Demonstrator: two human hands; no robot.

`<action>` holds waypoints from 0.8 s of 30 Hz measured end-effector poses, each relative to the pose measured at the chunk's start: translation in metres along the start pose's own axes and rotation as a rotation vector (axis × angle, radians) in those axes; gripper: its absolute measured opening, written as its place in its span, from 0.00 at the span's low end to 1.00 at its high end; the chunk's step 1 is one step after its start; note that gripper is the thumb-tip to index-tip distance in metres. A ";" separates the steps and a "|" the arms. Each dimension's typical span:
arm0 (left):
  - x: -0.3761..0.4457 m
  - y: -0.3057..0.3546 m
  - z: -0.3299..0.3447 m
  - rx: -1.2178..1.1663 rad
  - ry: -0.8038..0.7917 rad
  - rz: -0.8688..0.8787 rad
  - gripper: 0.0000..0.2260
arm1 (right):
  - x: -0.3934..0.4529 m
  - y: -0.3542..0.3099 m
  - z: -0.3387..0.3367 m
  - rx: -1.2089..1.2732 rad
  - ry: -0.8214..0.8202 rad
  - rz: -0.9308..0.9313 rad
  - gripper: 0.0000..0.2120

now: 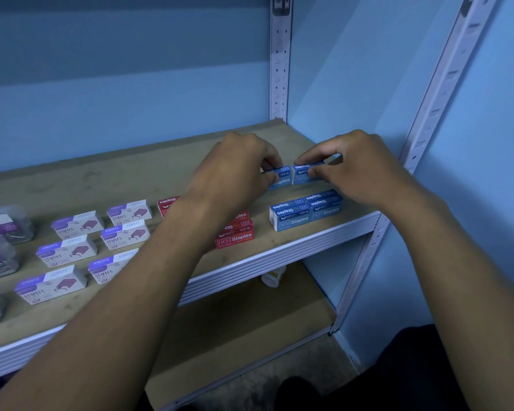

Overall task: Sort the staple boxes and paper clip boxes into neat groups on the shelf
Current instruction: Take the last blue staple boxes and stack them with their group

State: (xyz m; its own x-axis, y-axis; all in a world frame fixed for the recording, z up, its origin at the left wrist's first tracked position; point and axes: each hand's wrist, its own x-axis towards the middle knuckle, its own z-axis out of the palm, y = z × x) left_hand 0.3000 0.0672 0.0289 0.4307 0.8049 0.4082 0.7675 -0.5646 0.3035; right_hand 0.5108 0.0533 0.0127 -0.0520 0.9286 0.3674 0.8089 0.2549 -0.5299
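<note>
On the wooden shelf [107, 179], my left hand [235, 170] pinches a blue staple box [279, 178] and my right hand [350, 170] pinches a second blue staple box [304, 173]. The two boxes sit side by side, touching, near the shelf's back right. In front of them lies a tight group of several blue staple boxes [306, 210]. Red staple boxes [235, 232] lie partly under my left forearm. Several white-and-purple staple boxes [80, 247] stand in rows to the left. Clear paper clip boxes [3, 232] sit at the far left edge.
White slotted metal uprights [279, 69] frame the shelf at the back and at the right [439, 93]. The wall behind is blue. A lower shelf [250, 327] holds a small white container [272, 278] under the front rail.
</note>
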 end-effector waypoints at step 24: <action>-0.010 0.012 0.007 -0.013 -0.134 0.008 0.08 | -0.017 -0.003 -0.006 -0.054 -0.138 0.059 0.11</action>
State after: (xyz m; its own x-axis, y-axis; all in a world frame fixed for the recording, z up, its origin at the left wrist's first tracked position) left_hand 0.3088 0.0537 0.0226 0.4974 0.8168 0.2922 0.7578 -0.5731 0.3119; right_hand 0.5133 0.0352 0.0126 -0.0805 0.9708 0.2259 0.8433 0.1872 -0.5038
